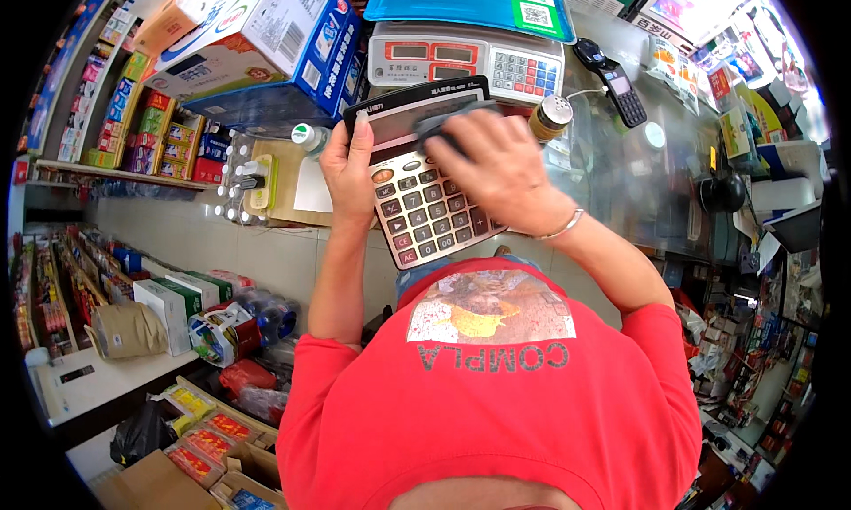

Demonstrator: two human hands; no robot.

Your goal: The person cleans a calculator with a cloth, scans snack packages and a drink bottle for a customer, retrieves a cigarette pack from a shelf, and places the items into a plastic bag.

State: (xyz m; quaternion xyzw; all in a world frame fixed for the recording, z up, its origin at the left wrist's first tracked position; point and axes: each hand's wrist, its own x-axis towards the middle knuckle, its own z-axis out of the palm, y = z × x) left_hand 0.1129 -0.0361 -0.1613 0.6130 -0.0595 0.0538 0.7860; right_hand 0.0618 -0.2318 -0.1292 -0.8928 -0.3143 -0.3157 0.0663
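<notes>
A large desk calculator (434, 210) with pale keys and a dark-framed display is tilted up in front of my chest. My left hand (348, 168) grips its left edge, with the thumb pointing up beside the display. Over the upper right of the calculator lies my right hand (496, 164), fingers bent onto a dark grey cloth (437, 129) pressed against the display's lower edge. This hand and cloth cover part of the display and the upper right keys. A silver bracelet circles my right wrist.
Beyond the calculator stands a white weighing scale (479, 59) with a blue pan (465, 4). A lidded jar (551, 117) and a card terminal (620, 89) are to its right on the glass counter. Large cartons (257, 40), a small bottle (307, 137) and stocked shelves are at left.
</notes>
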